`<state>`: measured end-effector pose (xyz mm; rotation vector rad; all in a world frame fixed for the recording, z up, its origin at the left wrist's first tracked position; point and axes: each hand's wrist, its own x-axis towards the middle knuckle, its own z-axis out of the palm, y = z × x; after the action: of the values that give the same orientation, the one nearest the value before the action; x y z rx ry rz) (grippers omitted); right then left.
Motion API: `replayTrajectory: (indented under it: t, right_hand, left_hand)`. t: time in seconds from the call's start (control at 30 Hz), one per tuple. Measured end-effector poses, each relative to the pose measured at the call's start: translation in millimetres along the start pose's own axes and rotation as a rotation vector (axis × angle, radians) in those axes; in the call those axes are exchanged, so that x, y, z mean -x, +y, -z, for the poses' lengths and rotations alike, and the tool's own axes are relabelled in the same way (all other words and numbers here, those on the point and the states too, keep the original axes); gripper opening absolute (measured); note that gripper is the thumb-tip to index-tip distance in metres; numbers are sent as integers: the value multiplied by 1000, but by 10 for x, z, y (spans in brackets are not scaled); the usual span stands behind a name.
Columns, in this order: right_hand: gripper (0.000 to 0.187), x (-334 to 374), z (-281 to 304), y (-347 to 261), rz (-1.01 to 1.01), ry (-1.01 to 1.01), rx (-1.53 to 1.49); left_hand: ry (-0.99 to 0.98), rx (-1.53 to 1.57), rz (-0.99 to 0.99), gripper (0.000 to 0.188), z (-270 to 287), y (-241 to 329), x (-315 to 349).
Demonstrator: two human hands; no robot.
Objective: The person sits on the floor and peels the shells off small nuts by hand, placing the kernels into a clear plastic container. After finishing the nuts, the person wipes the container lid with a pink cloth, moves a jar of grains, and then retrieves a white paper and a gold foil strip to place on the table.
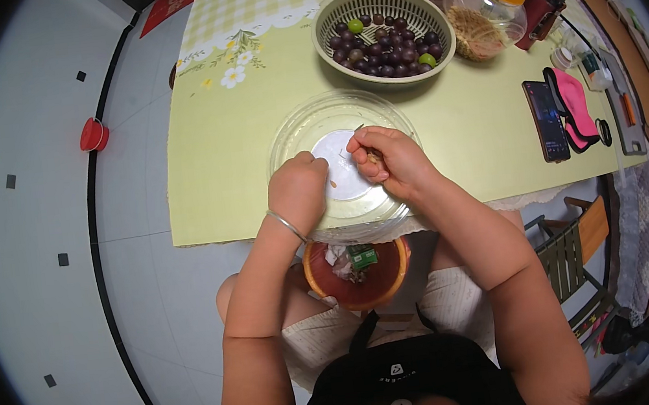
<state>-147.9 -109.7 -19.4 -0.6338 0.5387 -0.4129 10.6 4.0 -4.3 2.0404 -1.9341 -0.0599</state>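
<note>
A clear round plastic dish with a white bottom sits at the table's near edge. Over its left side, my left hand is closed, knuckles up; its fingertips and anything in them are hidden. My right hand is curled above the dish's right side. Small tan pieces, perhaps nuts or seeds, show between its fingers, and a thin dark bit sticks up by the thumb. The two hands are apart. One small orange-brown piece lies on the dish's white bottom, near my left hand.
Beyond the dish stands a colander of dark grapes, beside a yellow-lidded jar of tan pieces. Farther right are a flask, a phone and a pink-and-black item. Below the table edge is a round red bin with rubbish.
</note>
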Motion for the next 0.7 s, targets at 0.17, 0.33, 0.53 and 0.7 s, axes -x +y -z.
replayTrajectory:
  t: [0.17, 0.33, 0.53, 0.7]
  right_hand:
    - [21, -9, -52, 84, -50, 41, 157]
    - [29, 30, -175, 145, -188, -67, -49]
    - [24, -1, -60, 136, -65, -21, -49]
    - [21, 31, -86, 18, 79, 69, -2]
  left_hand:
    - [129, 257, 46, 4, 47, 33, -22]
    - [79, 632, 103, 12, 249, 177, 0]
    - [153, 522, 10, 12, 300, 204, -13]
    - [-1, 302, -63, 12, 171, 90, 63]
